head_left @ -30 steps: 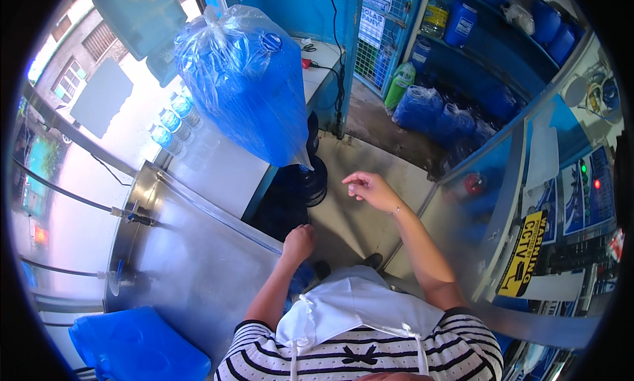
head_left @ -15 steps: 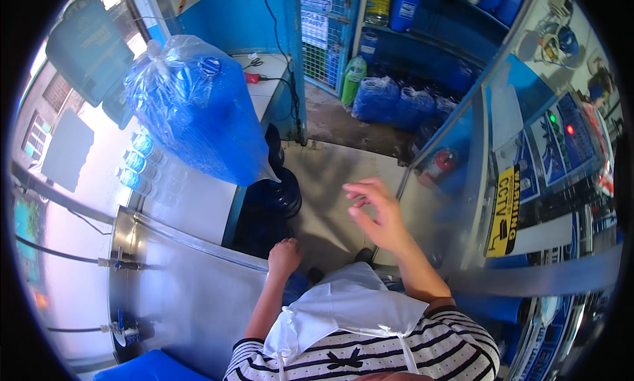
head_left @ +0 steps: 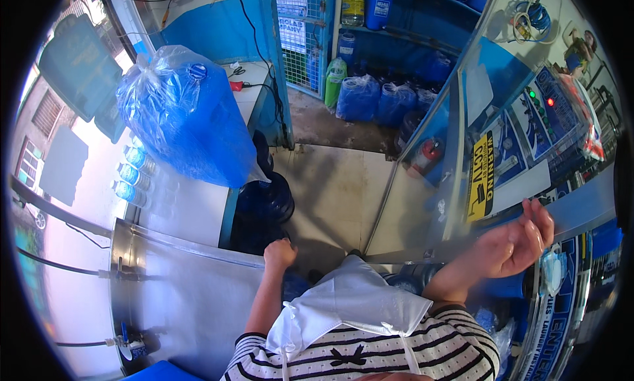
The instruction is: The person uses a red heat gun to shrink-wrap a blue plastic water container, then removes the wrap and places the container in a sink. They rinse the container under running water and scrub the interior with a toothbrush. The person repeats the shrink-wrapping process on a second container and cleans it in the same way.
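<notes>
My left hand [head_left: 280,253] is curled into a fist at the front corner of the steel counter [head_left: 198,285]; whatever it may hold is hidden. Out to the right, my right hand [head_left: 518,243] is raised beside a metal rail [head_left: 588,206], palm partly turned up and fingers loosely bent and apart. Nothing shows in it. Ahead on the left, a blue water container [head_left: 214,123] wrapped in a knotted clear plastic bag [head_left: 148,83] stands on the white counter [head_left: 191,212], away from both hands.
Small water bottles [head_left: 135,176] stand left of the bagged container. Dark blue round jugs [head_left: 274,199] sit on the floor beside the counter. Several wrapped blue containers [head_left: 360,98] line the far shelf. A glass panel [head_left: 422,202] and a control panel with lights [head_left: 545,107] are on the right.
My right hand has swung from the middle out to the right, over to the rail. The view has shifted slightly; my left hand stays by the counter corner.
</notes>
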The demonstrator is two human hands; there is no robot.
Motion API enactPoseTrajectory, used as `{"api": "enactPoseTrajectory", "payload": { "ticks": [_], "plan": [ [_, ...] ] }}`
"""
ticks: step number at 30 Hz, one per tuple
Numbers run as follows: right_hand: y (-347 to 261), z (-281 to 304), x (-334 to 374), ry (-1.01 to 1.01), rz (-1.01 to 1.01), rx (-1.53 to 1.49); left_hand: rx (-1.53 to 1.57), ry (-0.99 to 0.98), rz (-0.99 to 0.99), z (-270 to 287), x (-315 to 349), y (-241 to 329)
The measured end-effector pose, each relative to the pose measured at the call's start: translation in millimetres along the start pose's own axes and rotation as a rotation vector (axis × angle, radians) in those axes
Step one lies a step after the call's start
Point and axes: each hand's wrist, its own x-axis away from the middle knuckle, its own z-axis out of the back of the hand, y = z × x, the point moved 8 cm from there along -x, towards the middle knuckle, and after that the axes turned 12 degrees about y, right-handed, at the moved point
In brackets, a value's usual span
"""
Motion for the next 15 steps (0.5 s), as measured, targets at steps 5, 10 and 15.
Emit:
{"api": "enactPoseTrajectory", "payload": {
  "ticks": [5,10,15],
  "plan": [
    [12,-8,5,-0.062,-0.115,-0.068,-0.016,0.001,0.053,1,1,-2],
    [19,-5,6,-0.019,-0.065,-0.013,-0.009,0.083,0.027,10,1,4],
    [23,-5,12,-0.042,-0.051,-0.034,0.032,0.203,0.072,25,4,8]
  ]
}}
